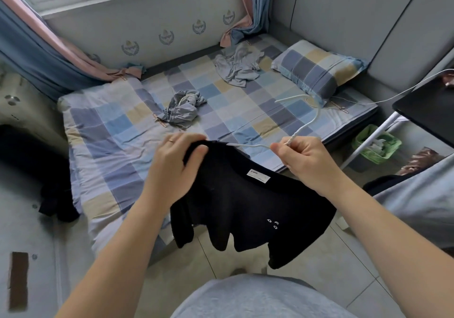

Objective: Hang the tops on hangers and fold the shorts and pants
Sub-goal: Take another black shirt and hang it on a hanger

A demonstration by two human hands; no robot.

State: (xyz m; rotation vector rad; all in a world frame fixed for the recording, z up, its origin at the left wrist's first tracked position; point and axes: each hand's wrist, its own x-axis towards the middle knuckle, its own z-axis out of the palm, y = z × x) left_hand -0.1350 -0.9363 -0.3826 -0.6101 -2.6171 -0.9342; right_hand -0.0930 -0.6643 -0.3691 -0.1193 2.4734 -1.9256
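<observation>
Above the bed [110,131], feeding hanger [304,126] into top [245,202], clutching its shoulder in left grip [173,163], pinching hanger in right grip [304,161]; leaving crumpled shorts [183,109], grey garment [237,68] undone.

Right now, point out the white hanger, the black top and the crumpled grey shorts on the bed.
white hanger [305,124]: head view, its thin sloping arm.
black top [240,204]: head view, fabric below the neckline.
crumpled grey shorts [183,108]: head view, bundle's middle.

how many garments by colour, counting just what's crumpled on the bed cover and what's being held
black: 1, the black top, held with the white hanger
grey: 1, the grey garment by the pillow
blue-grey: 1, the blue-grey garment mid-bed
total: 3
</observation>
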